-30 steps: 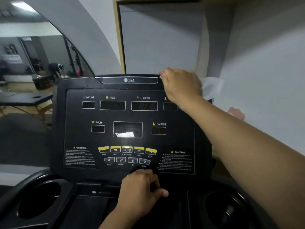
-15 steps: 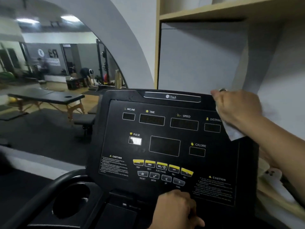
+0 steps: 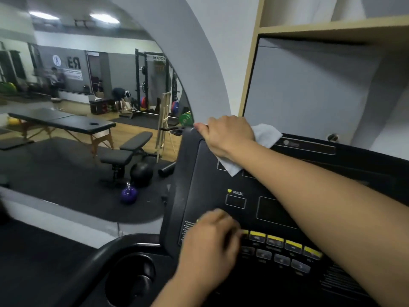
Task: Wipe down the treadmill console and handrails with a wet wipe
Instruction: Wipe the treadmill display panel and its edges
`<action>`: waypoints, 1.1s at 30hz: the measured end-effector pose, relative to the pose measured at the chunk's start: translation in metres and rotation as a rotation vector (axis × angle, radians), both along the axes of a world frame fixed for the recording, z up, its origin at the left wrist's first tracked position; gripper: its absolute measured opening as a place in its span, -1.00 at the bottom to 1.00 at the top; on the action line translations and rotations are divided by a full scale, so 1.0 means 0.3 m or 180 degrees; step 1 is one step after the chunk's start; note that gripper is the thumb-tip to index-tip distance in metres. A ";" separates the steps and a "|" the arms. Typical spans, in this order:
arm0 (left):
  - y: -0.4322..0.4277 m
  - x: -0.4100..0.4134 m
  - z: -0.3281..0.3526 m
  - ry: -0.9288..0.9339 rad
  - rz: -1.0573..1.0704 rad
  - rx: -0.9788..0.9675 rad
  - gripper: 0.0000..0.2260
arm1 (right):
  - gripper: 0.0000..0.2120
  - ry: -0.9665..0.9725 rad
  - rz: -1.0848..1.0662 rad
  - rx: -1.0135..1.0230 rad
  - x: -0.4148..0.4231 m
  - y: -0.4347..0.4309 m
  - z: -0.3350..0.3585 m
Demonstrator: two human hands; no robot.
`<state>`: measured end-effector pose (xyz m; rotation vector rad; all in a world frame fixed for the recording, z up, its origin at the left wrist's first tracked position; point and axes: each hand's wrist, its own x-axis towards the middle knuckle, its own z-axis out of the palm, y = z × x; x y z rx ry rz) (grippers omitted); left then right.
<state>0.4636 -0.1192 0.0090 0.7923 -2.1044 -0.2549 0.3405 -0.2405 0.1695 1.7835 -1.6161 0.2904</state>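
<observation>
The black treadmill console (image 3: 272,209) fills the right half of the head view, with display windows and a row of yellow buttons. My right hand (image 3: 228,135) presses a white wet wipe (image 3: 264,135) onto the console's top left corner; the wipe sticks out on both sides of the hand. My left hand (image 3: 208,242) is blurred, its fingers curled against the console's lower left beside the yellow buttons. It holds nothing I can see. A black handrail (image 3: 104,251) curves out at the lower left.
A round cup holder (image 3: 130,282) sits below the console at the left. A wooden shelf unit (image 3: 252,69) stands right behind the console. Beyond an arch lie a massage table (image 3: 66,122), a weight bench (image 3: 126,151), a purple kettlebell (image 3: 129,193) and a squat rack, with people far back.
My right hand has swept the wipe from the console's top right corner across to its top left corner. My left hand rose from the lower edge to the button area. The view swung left.
</observation>
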 end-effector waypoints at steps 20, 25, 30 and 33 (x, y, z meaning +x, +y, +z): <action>-0.040 -0.037 0.050 0.0156 0.0171 -0.0236 -0.78 | -0.50 -0.0383 -0.0364 -0.0346 -0.258 0.158 -0.017; 0.087 -0.267 0.031 -0.0006 -0.0481 -0.0235 -0.82 | -0.41 -0.0726 -0.1042 -0.0627 -0.613 0.416 -0.032; 0.249 -0.455 -0.010 -0.0937 -0.1050 0.0187 -0.83 | -0.45 -0.1148 -0.1306 -0.1293 -0.761 0.540 -0.091; 0.316 -0.503 -0.060 -0.1741 -0.1156 -0.0022 -0.82 | -0.52 -0.2483 -0.1480 -0.1693 -0.780 0.566 -0.142</action>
